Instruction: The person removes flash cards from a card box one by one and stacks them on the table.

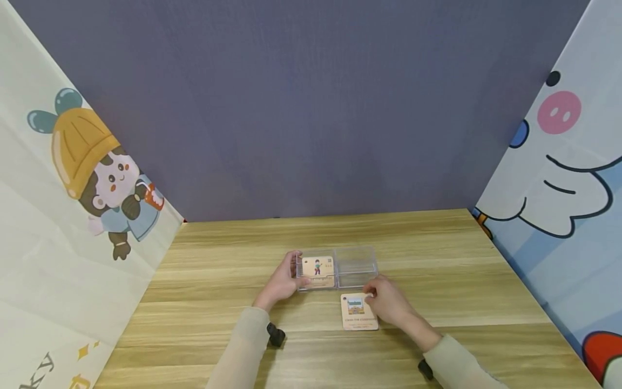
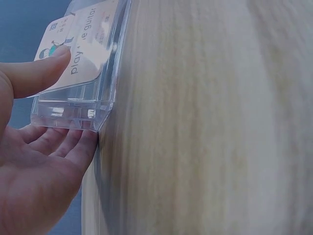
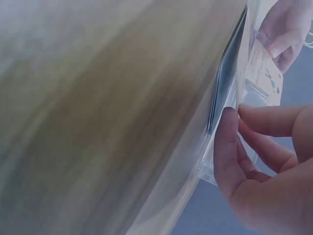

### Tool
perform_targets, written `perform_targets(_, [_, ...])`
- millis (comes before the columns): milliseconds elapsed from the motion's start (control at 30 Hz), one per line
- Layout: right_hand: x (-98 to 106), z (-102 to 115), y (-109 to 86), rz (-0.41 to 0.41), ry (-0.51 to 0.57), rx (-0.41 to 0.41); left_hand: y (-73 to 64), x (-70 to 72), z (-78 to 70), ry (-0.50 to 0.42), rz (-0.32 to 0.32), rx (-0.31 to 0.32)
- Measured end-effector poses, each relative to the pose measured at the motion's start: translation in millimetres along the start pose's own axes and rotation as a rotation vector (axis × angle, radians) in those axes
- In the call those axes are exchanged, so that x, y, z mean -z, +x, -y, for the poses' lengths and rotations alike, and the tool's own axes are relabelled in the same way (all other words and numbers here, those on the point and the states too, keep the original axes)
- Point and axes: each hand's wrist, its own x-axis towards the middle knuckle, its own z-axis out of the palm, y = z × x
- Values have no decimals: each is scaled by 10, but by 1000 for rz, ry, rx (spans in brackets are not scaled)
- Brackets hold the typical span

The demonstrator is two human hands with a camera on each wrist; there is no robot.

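A clear plastic box (image 1: pixel 336 270) with two compartments lies on the table. Its left compartment holds a card (image 1: pixel 318 273) with a guitar player and the words "play the guitar" (image 2: pixel 84 44); the right one shows bare plastic. My left hand (image 1: pixel 283 279) grips the box's left end, thumb over the card and fingers against the end wall (image 2: pixel 66 117). In front of the right compartment is a card (image 1: pixel 358 317) with a classroom picture. My right hand (image 1: pixel 390 302) pinches its upper right corner between thumb and fingers. Dark layered card edges (image 3: pixel 226 73) show under it.
The wood-grain table (image 1: pixel 218 259) reaches back to a grey-purple panel (image 1: pixel 311 108). Printed cartoon sheets stand at the left (image 1: pixel 44 216) and right (image 1: pixel 568 200). A black wrist device (image 1: pixel 276 335) is on the left sleeve.
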Motion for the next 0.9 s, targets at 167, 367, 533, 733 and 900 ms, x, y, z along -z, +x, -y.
perform_targets(167, [-7, -12, 17, 9, -26, -19, -2, -7, 5, -5, 2, -2])
perform_targets(367, [-7, -15, 32, 17, -47, -20, -10, -16, -1, -30, -6, -15])
perform_targets(533, [-5, -5, 29, 23, -49, -25, -64, -12, -135, -39, -9, -12])
perform_targets(733, [-12, -17, 41, 23, -62, -25, 3, -12, 21, -17, -2, -13])
perform_targets(900, [-18, -19, 53, 29, -73, -39, 1, -9, 0, -4, 2, -6])
